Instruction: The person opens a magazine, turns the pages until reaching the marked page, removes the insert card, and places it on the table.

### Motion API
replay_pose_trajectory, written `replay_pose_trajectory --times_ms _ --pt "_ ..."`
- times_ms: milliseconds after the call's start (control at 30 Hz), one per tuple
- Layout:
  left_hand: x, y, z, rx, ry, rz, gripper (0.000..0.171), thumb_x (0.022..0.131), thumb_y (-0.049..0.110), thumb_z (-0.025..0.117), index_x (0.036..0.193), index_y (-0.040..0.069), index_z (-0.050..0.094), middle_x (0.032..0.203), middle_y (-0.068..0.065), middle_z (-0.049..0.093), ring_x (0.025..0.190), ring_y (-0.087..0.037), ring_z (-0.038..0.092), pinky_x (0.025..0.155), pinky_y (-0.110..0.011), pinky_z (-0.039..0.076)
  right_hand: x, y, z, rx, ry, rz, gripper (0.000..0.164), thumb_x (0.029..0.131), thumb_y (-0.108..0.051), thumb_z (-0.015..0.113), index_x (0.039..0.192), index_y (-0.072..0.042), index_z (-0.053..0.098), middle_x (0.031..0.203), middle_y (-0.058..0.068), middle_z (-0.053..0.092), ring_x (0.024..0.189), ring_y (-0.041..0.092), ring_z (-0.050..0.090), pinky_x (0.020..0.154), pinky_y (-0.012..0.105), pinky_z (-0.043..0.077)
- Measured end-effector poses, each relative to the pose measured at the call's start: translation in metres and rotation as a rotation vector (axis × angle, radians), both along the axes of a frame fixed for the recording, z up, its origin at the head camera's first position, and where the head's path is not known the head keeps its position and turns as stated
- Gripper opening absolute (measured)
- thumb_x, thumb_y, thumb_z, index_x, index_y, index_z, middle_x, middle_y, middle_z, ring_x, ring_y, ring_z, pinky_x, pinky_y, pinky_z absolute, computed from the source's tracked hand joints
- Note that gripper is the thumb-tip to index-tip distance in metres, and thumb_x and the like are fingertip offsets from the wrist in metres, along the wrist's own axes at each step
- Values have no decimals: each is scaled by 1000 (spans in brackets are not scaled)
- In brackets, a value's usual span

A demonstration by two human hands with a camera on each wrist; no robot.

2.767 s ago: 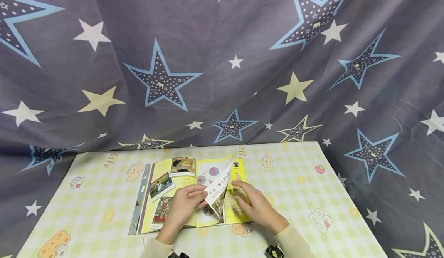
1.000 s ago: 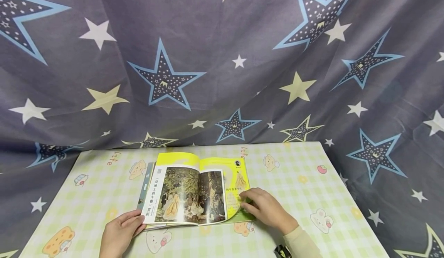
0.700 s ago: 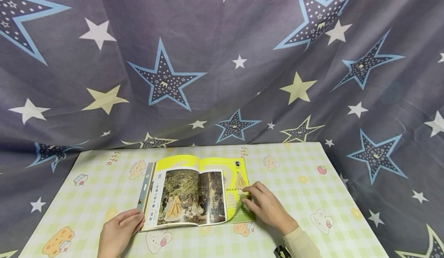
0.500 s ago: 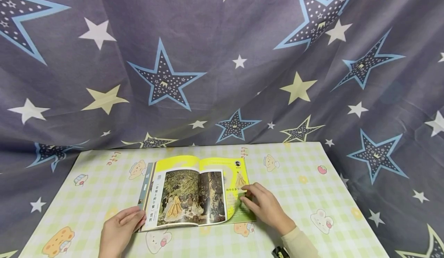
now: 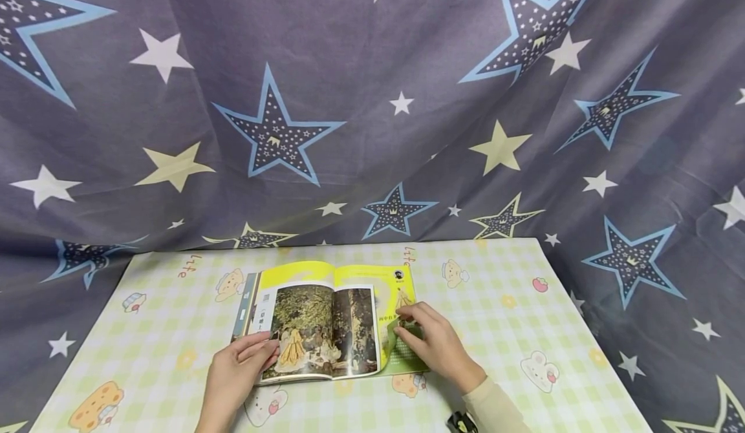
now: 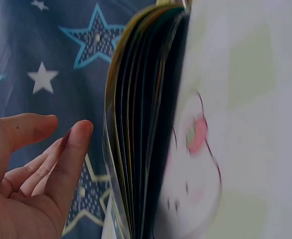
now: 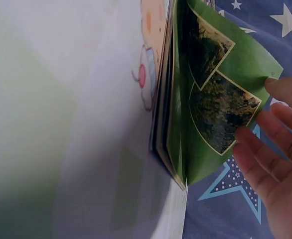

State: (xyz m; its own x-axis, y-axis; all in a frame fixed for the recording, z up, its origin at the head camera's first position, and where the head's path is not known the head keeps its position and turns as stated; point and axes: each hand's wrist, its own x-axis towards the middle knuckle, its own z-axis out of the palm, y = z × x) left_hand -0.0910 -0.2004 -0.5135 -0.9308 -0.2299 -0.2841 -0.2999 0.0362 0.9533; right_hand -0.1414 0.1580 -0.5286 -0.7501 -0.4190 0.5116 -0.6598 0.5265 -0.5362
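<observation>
An illustrated book point(image 5: 308, 329) lies spread on the table, with a large painting across both pages. My right hand point(image 5: 439, 346) pinches the lower outer corner of the right-hand page, and this page point(image 7: 245, 69) is bent up, baring a green side with pictures. More green print shows beneath it in the head view. My left hand point(image 5: 238, 371) is over the outer edge of the left page, covering part of its printed title. In the left wrist view the left fingers point(image 6: 73, 154) are loosely bent with nothing between them, beside the book's fanned page edges point(image 6: 136, 109).
A pale green checked cloth point(image 5: 512, 329) with cartoon prints covers the table. Behind and beside it hangs a dark curtain point(image 5: 349, 129) with stars. A black wrist strap point(image 5: 462, 422) shows by the right sleeve point(image 5: 495, 407).
The painting spread came up as a page was turned to the left. Since then my left hand has moved right over the left page, and my right hand has lifted the right page's corner leftward.
</observation>
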Motion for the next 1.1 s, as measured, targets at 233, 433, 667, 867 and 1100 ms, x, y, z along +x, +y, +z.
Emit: replay_pose_trajectory --times_ms 233,433,667,867,1100 --pt "-10 25 5 54 54 -90 34 93 9 73 123 -6 65 107 -20 71 91 -26 73 81 -29 62 1 -6 4 -31 -51 57 28 97 -5 66 125 -8 64 118 3 68 105 19 67 88 37 61" --pt "-23 51 4 106 119 -173 35 92 7 74 122 -8 65 105 -24 70 93 -33 72 80 -32 63 2 -11 7 25 -136 98 33 101 1 55 132 -9 61 134 5 62 125 23 58 106 39 50" --pt "-36 87 0 199 146 -273 36 91 1 73 122 -14 62 107 -28 69 96 -41 70 81 -32 62 3 -16 7 109 -177 138 37 102 1 50 136 -10 60 141 7 57 134 25 49 113 41 42" --pt "-46 108 -6 160 152 -336 40 93 8 73 124 -14 61 108 -24 70 92 -31 72 81 -32 62 4 -16 9 96 -210 140 37 102 0 51 136 -11 60 141 7 57 135 25 48 114 40 41" --pt "-51 119 -9 82 155 -350 33 93 8 72 120 -10 66 104 -20 72 87 -26 73 74 -29 63 4 -14 8 92 -200 159 36 103 -1 51 136 -11 60 140 6 58 135 25 48 114 39 41"
